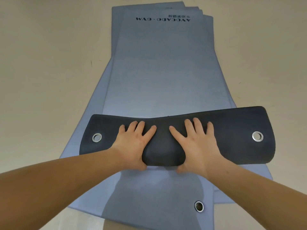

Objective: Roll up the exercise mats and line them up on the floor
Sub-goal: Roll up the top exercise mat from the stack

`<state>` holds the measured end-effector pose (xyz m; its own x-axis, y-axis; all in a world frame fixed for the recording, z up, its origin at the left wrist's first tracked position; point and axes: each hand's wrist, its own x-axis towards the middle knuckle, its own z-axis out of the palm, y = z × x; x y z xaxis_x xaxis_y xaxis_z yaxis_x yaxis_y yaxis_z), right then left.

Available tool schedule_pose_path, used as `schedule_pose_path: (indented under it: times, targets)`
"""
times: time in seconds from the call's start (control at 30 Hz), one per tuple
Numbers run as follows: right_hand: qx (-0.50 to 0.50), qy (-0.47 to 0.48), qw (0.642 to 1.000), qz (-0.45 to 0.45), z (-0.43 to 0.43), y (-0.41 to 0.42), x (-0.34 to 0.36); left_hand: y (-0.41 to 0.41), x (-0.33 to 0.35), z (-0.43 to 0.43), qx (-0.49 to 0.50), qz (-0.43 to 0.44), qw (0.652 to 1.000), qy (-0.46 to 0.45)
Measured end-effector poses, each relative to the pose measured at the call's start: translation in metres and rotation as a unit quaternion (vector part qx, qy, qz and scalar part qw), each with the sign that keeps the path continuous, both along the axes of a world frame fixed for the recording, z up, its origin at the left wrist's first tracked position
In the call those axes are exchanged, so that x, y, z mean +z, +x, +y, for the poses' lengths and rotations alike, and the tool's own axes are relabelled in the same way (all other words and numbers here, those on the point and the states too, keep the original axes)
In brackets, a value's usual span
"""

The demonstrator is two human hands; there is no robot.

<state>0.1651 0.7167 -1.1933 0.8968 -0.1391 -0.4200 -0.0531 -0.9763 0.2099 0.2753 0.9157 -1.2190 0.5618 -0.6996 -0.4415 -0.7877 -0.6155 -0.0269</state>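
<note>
Presently the folded end (232, 138) of the top mat (162, 72) is turned over onto itself, dark underside up, w/ a metal grommet at the left (97, 137) and at the right (257, 136). It is laid across a stack of grey-blue mats (86, 180) on the floor (41, 63); only the first turn of the roll is begun. The left hand (134, 143) and right hand (197, 143) are set side by side at its centre. The left fingers (140, 127) and right fingers (188, 126) are spread flat over the top. The thumbs are hooked at the near edge, apparently beneath it, so the fold is pinched betw. fingers and thumbs.

Risks, as judged: the fold is bowed, dented at the centre, w/ the right end carried farther away than the left. If it is driven from the centre only, a skewed, cone-shaped roll is likely. If the first turn is left loose, a fat roll that springs open can be expected. The mats below are fanned unevenly; a lower mat (149, 196), its grommet (198, 206) seen nearest the camera, could be dragged along by friction.
</note>
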Motion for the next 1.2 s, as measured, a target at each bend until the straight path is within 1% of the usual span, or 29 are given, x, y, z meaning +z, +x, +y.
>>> schedule_pose_path:
  times: [0.13, 0.3, 0.4, 0.47, 0.53, 0.6, 0.63, 0.7, 0.77, 0.83, 0.9, 0.93, 1.0, 1.03, 1.1, 1.2]
  targets:
    - [-0.027, 0.025, 0.999, 0.017, -0.016, -0.007, -0.009, 0.009, 0.0, -0.003, -0.004, 0.047, 0.999, -0.002]
    - [0.0, 0.056, 0.996, 0.068, -0.027, 0.005, 0.006, 0.014, 0.014, 0.0, 0.008, 0.145, 0.989, -0.018]
    - [0.005, 0.117, 0.986, 0.118, -0.031, -0.002, 0.015, 0.005, 0.023, 0.006, 0.015, 0.215, 0.976, 0.0]
    - [-0.022, 0.191, 0.963, 0.187, -0.033, -0.008, 0.021, 0.006, 0.031, 0.004, 0.025, 0.286, 0.956, 0.051]
    - [-0.068, 0.259, 0.924, 0.273, -0.034, -0.01, 0.02, 0.01, 0.037, -0.001, 0.03, 0.354, 0.929, 0.106]
    - [-0.103, 0.296, 0.889, 0.335, -0.035, -0.006, 0.012, 0.012, 0.038, -0.003, 0.038, 0.386, 0.911, 0.136]
    - [-0.114, 0.305, 0.879, 0.348, -0.035, -0.001, 0.007, 0.013, 0.037, -0.002, 0.044, 0.388, 0.911, 0.133]
    - [-0.126, 0.315, 0.874, 0.347, -0.038, 0.014, 0.001, 0.019, 0.035, 0.003, 0.068, 0.373, 0.919, 0.104]
    - [-0.137, 0.315, 0.885, 0.315, -0.044, 0.029, 0.002, 0.028, 0.04, 0.009, 0.092, 0.331, 0.937, 0.06]
    - [-0.147, 0.297, 0.908, 0.256, -0.05, 0.041, 0.008, 0.036, 0.048, 0.013, 0.084, 0.245, 0.966, 0.009]
    - [-0.149, 0.267, 0.935, 0.178, -0.056, 0.048, 0.015, 0.037, 0.055, 0.014, 0.067, 0.137, 0.987, -0.043]
    - [-0.154, 0.256, 0.944, 0.14, -0.059, 0.051, 0.018, 0.035, 0.057, 0.014, 0.06, 0.079, 0.993, -0.065]
    - [-0.171, 0.251, 0.948, 0.094, -0.064, 0.054, 0.02, 0.027, 0.058, 0.013, 0.02, -0.023, 0.996, -0.088]
    - [-0.175, 0.25, 0.948, 0.089, -0.065, 0.055, 0.021, 0.02, 0.056, 0.014, -0.005, -0.047, 0.995, -0.088]
    - [-0.161, 0.223, 0.957, 0.087, -0.061, 0.055, 0.021, -0.001, 0.048, 0.017, -0.032, -0.046, 0.996, -0.064]
    - [-0.093, 0.138, 0.985, 0.054, -0.043, 0.054, 0.028, -0.024, 0.031, 0.022, -0.046, -0.032, 0.997, 0.048]
